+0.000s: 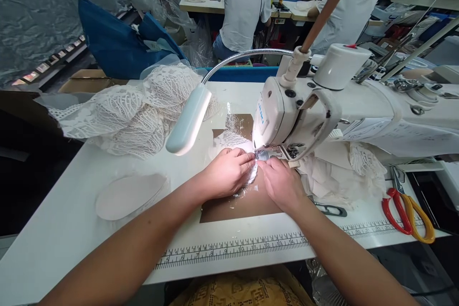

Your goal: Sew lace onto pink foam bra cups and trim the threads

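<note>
Clock centred on the hands, 12 pointing away from the wearer. Nearest, at 6: patterned yellow-brown cloth [244, 291] below the table edge. Just past it, a ruler strip [233, 251] along the front of the white table [53, 244]. Scissors [409, 215] between 3 and 4, red and yellow handles toward the wearer. Dark-handled small tool [332, 210] at 4, beside the right forearm. Oval pale pad [131, 196] between 8 and 9, lying flat.

Centre: brown plate [222, 208] set on the table, white lace piece [231, 141] over it, reaching up to the needle area. Left hand [229, 172] lies on the lace, fingers together; right hand [281, 181] comes in from the other side, fingertips at the lace edge, near the left fingertips. Fingertips crowd under the machine head, so can't tell whether either hand pinches the lace or only presses it.

Cream fabric pile [337, 177] at 3. Sewing machine [276, 114] at 1, head right above the fingertips. Lamp [190, 119] at 10, on a bent metal neck. Lace heap [132, 114] between 9 and 10.

Farther: blue bag [111, 43] between 10 and 11. Seated co-worker [242, 5] at 12, back turned; second person [344, 14] at 1, both in white tops.
</note>
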### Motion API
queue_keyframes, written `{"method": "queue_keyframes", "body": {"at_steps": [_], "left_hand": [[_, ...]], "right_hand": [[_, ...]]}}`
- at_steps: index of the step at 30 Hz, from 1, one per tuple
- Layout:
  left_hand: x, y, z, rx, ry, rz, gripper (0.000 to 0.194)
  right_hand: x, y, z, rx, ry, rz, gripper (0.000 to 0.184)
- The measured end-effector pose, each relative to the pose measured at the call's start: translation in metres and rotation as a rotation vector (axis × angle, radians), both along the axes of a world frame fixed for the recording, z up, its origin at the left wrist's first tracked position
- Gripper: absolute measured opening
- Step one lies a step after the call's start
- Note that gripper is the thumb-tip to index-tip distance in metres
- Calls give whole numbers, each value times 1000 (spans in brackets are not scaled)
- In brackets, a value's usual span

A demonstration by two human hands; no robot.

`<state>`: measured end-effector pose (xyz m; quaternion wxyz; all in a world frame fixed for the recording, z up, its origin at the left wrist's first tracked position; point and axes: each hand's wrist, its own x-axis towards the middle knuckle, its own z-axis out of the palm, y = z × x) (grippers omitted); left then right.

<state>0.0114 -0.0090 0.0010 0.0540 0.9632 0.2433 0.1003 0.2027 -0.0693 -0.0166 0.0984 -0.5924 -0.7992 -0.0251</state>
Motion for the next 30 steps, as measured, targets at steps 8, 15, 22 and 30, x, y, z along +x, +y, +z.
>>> {"method": "queue_keyframes", "body": {"at_steps": [8,15,22,30], "left_hand": [[1,4,-3,36,8,29,42],[-5,3,-4,19,-85,6,36],[-7,2,1,1,-172,-105,23],[-3,-2,1,53,-121,-52,27]], "right_hand": [[2,-1,-2,6,62,-10,39],[8,-3,-2,-25,131,-11,39],[7,-5,8,-67,217,-11,37],[8,-7,10,-45,232,13,37]]}}
